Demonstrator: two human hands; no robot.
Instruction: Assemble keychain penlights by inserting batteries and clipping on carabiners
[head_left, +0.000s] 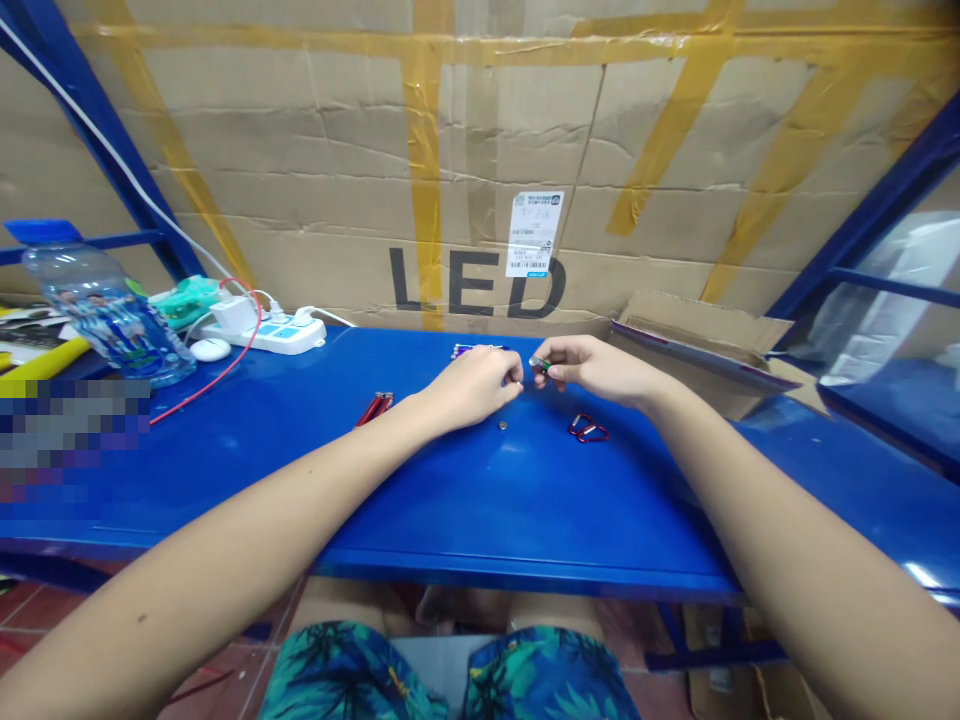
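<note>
Between the fingertips of my right hand [589, 368] is a small green and silver piece [540, 366]. Just left of it, my left hand [480, 385] has its fingers curled together in a pinch; what they hold, if anything, is too small to make out. A tiny round metal piece [502, 426] lies on the blue table [480, 520] below my left hand. Two red carabiners [589, 430] rest below my right hand. Red tubes [375, 408] lie left of my left wrist, partly hidden by the forearm. Purple items [463, 351] show behind my left hand.
An open cardboard box [697, 360] stands at the back right. At the left are a water bottle [112, 310], a white power strip [289, 332] with cables and a white mouse-like object [211, 350]. A big carton [315, 160] marked LED rises behind the table.
</note>
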